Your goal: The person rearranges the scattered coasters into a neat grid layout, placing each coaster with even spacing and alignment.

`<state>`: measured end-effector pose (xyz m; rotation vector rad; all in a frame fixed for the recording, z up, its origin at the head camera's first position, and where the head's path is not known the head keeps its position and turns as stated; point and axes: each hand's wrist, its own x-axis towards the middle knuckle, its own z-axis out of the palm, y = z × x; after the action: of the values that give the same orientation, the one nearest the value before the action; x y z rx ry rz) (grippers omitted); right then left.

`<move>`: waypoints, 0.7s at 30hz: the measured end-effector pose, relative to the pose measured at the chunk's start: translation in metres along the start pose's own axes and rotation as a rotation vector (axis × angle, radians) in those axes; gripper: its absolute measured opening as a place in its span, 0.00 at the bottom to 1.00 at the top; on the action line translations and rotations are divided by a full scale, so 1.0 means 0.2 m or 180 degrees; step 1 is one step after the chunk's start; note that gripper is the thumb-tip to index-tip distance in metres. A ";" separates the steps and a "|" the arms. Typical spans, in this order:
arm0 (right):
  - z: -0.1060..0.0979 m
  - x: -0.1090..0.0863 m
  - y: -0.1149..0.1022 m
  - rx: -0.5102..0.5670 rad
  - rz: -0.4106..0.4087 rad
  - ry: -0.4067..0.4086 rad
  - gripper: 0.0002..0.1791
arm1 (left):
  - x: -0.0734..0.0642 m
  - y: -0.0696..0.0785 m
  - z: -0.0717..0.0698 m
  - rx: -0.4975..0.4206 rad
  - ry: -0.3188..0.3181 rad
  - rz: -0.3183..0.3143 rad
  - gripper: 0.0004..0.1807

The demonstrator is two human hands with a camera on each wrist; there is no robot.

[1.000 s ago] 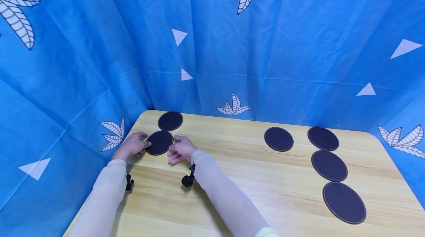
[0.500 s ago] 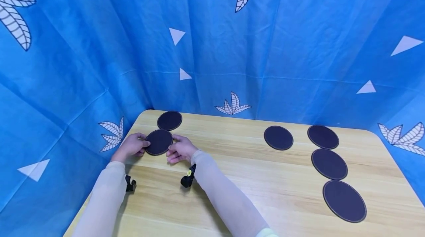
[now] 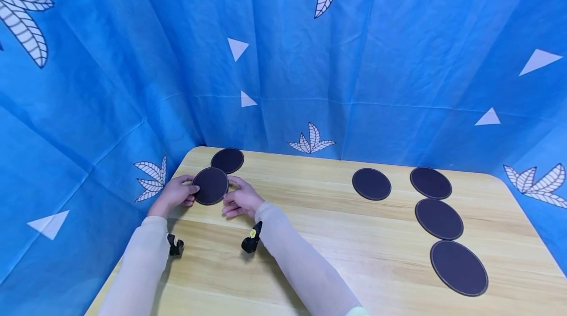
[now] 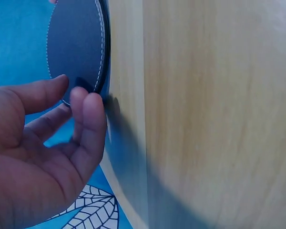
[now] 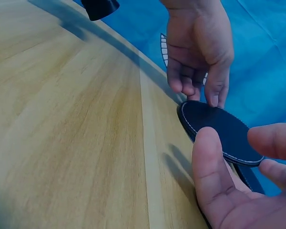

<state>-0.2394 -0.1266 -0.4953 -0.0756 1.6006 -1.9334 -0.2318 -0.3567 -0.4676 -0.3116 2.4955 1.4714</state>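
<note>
A round dark coaster [image 3: 211, 186] with pale stitching round its rim is tilted slightly and raised off the table between both hands. My left hand [image 3: 178, 193] pinches its left edge, thumb on top and fingers underneath; the left wrist view shows this hand [image 4: 52, 138] and the coaster [image 4: 76, 43] close up. At the opposite edge my right hand [image 3: 241, 199] holds the coaster with its fingertips. In the right wrist view the coaster [image 5: 217, 126] spans the gap between the hands. Behind it another coaster [image 3: 228, 160] lies flat near the table's back left corner, partly overlapped.
On the right of the wooden table [image 3: 310, 237], three coasters lie in a column, the middle coaster [image 3: 439, 218] among them. A single coaster [image 3: 371, 184] lies left of that column. A blue curtain [image 3: 301, 70] with leaf prints stands along the back and left edges.
The coaster between the hands has risen a little off the table and shifted slightly toward the back left coaster. Both hands have kept nearly the same place.
</note>
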 end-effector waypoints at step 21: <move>-0.08 -0.05 -0.02 -0.0062 -0.0692 0.0412 0.34 | 0.00 0.06 0.07 -0.0320 -0.0387 0.0485 0.30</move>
<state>-0.2400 -0.1077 -0.4924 -0.1403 1.7580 -2.1252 -0.2332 -0.3390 -0.4639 -0.0473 2.4001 1.6249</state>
